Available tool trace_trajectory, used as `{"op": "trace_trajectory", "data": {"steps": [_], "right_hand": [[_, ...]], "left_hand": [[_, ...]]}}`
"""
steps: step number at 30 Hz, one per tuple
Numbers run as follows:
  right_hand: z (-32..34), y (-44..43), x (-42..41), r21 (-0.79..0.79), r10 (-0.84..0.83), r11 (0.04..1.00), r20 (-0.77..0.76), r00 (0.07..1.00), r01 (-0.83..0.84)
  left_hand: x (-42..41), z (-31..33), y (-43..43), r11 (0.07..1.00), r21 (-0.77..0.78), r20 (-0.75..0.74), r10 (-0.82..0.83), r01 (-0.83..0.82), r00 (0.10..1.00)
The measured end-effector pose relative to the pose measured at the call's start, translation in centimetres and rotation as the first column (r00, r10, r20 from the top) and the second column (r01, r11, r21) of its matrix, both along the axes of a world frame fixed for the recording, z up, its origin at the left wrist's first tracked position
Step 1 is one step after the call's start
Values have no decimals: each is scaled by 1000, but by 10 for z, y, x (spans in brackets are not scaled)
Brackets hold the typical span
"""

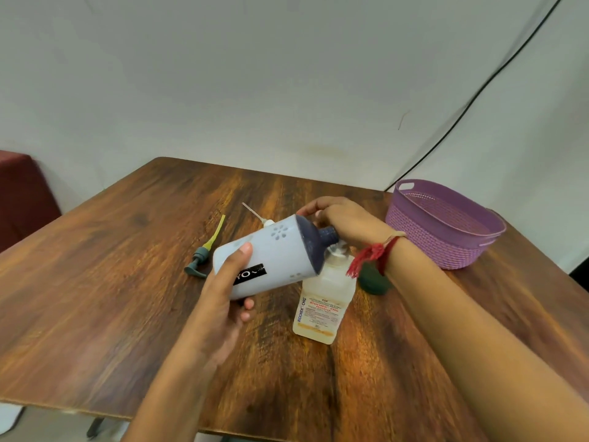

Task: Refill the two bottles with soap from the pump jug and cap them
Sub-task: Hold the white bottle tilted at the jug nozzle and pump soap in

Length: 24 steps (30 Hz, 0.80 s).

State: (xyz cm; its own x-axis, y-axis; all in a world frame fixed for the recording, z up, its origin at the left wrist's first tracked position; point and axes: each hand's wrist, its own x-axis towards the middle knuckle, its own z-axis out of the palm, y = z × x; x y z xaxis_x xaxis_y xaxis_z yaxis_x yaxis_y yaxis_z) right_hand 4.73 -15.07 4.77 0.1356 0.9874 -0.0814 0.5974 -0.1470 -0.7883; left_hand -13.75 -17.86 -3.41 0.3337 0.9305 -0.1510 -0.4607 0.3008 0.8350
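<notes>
The left hand (pixel 223 301) reaches in from the lower middle and is wrapped around the lower body of a pale blue bottle (pixel 271 260), thumb on top and fingers curled beneath, holding it lifted off the wooden table (pixel 111 282). The bottle is tipped nearly flat, its long axis running from lower left to upper right, and its dark blue neck (pixel 328 235) points right, just over the mouth of a clear bottle (pixel 325 301) that stands upright on the table, with a printed label and pale yellowish liquid inside. The right hand (pixel 344 218) comes across from the right, a red thread at its wrist, fingers bent around the top of the clear bottle behind the dark neck; how firmly it grips cannot be told. Behind the tilted bottle lie a grey pump head with a yellow tube (pixel 204 253) and a white pump tube (pixel 255 213). A dark green object (pixel 374 283) sits partly hidden under the right wrist. A purple basket (pixel 446 224) stands to the far right.
</notes>
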Motion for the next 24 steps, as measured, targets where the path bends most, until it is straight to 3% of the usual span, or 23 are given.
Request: {"op": "trace_trajectory", "data": {"steps": [4,9,12,17,20,22,24], "right_hand": [[18,-1,-2,-206,109,975,132,985,-80],[3,2,0,-161,-24,987,-168,985,-4],[-5,-3,-4,-110,-56,993,-217,975,32],[7,1,-7,-79,-10,997,58,998,14],[16,5,-6,-177,89,983,224,970,-49],[14,7,-4,-175,87,983,190,978,-53],[7,5,-4,-102,22,995,29,999,-19]], "left_hand": [[-6,2,3,994,-13,129,-102,104,986],[-7,0,7,996,-22,130,-88,91,988],[-13,1,10,997,16,27,-73,72,997],[-16,8,11,993,18,17,-117,116,993],[-13,10,12,994,26,65,-105,103,992],[-13,9,14,996,18,106,-90,89,990],[-13,6,16,997,0,144,-79,80,986]]}}
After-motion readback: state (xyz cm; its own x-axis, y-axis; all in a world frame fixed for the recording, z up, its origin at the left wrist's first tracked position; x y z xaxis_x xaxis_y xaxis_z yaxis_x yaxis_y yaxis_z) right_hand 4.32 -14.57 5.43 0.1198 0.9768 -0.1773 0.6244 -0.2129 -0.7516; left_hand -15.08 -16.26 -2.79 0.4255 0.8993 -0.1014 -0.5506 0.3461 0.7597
